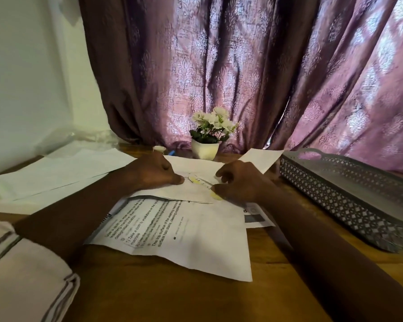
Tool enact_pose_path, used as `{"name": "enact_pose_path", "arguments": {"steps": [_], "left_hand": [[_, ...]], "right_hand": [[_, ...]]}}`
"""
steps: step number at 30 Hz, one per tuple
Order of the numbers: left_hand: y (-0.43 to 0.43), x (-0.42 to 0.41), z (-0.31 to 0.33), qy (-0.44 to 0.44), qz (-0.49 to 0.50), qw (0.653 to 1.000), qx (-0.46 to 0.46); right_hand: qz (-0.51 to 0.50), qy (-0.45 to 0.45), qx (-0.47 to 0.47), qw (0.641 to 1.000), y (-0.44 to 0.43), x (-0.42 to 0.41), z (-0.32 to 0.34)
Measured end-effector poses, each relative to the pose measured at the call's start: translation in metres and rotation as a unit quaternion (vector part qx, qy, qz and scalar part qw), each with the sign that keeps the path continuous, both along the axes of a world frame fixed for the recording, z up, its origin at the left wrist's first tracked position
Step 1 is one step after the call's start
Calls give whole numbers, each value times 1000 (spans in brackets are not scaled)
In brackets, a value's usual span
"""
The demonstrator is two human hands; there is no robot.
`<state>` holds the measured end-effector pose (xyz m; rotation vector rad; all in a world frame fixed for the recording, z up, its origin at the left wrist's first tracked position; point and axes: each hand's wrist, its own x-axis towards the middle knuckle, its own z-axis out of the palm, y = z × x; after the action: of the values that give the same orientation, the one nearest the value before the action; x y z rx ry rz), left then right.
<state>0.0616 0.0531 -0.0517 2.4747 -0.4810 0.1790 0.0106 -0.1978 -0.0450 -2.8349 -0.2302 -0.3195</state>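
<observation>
**Lower left of the frame.** A folded cloth lies at the edge of the table. Above it, loose sheets spread toward the left border. No hazard noted there.

**Centre left.** The left hand is closed into a loose fist, with its foremost fingertip bearing down on the top sheet. Whether it also has hold of the strip cannot be told.

**Centre.** The strip is slim and pale with yellow patches. It lies on the top sheet between the two hands, slanting down to the right. It is too small to identify further. The top sheet overlaps a printed sheet below it, and neither appears fastened.

**Centre right.** The right hand has its fingers curled, with thumb and forefinger nipping the strip's lower right end.

**Risks, as judged:**
1. Paper rests on paper. If the left fingertip eases off, a pull from the right would likely drag the top sheet and leave the strip crooked.
2. The pinch sits at the very end of the strip, so it may slip free, or the strip may crease.
3. The flower pot stands just behind the hands at upper centre. An abrupt lift of a wrist could tip it.
4. At the right of the frame, the tray lies near the right forearm. A wide sweep of that arm could knock it.
</observation>
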Motion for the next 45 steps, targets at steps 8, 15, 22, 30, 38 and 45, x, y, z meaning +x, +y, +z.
{"name": "enact_pose_path", "arguments": {"steps": [8,15,22,30,38,45], "left_hand": [[-9,-4,4,22,66,996,-56],[-13,-10,1,6,119,982,-148],[6,-11,20,-2,41,991,124],[31,-5,19,86,-62,992,-67],[-10,-15,10,50,21,968,-245],[16,-16,23,205,38,953,-221]], "right_hand": [[51,-132,24,990,16,-11,0],[47,-201,63,976,49,-13,-17],[33,-160,56,985,47,-6,-23],[28,-173,91,980,46,-8,-21],[54,-230,79,969,67,-19,-20],[17,-238,88,967,62,-16,-22]]}}
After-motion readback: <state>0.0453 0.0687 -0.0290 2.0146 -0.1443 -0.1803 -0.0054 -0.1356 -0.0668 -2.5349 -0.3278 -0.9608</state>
